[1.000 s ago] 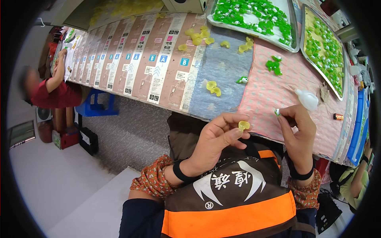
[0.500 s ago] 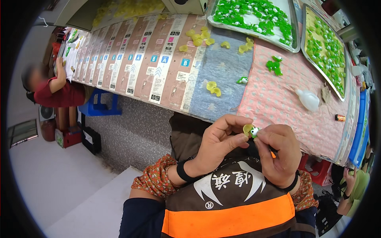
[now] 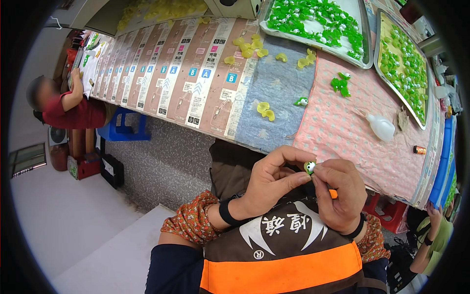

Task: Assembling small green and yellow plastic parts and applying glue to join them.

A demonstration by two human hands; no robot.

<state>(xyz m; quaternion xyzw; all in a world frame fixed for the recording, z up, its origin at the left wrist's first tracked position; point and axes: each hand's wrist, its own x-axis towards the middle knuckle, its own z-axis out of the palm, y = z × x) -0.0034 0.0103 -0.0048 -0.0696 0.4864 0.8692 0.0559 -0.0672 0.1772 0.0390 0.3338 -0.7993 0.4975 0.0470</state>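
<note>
Above my lap, near the table's edge, my left hand (image 3: 275, 180) and my right hand (image 3: 342, 188) meet fingertip to fingertip. Between them is a small green-and-white toy figure (image 3: 310, 167) with dark eye dots, a yellowish rim showing around its white part. Thumb and forefinger of each hand pinch it from either side, hiding much of it. On the blue cloth ahead lie yellow translucent cup-shaped pieces (image 3: 266, 111) and one green-and-white figure (image 3: 301, 101). A small cluster of green figures (image 3: 340, 84) rests on the pink cloth (image 3: 338, 127).
At the back, a metal tray (image 3: 313, 43) holds many green figures; another tray (image 3: 399, 100) holds green-and-yellow ones. A white squeeze bottle (image 3: 381, 127) and a small orange-and-black cylinder (image 3: 419, 150) lie at right. Co-workers (image 3: 71, 105) are at left and far right. A blue stool (image 3: 123, 125) stands by the table.
The yellow cup piece, which stuck out beside the white part, now sits closer around the figure. Both hands stay nearly in place; the view has shifted slightly.
</note>
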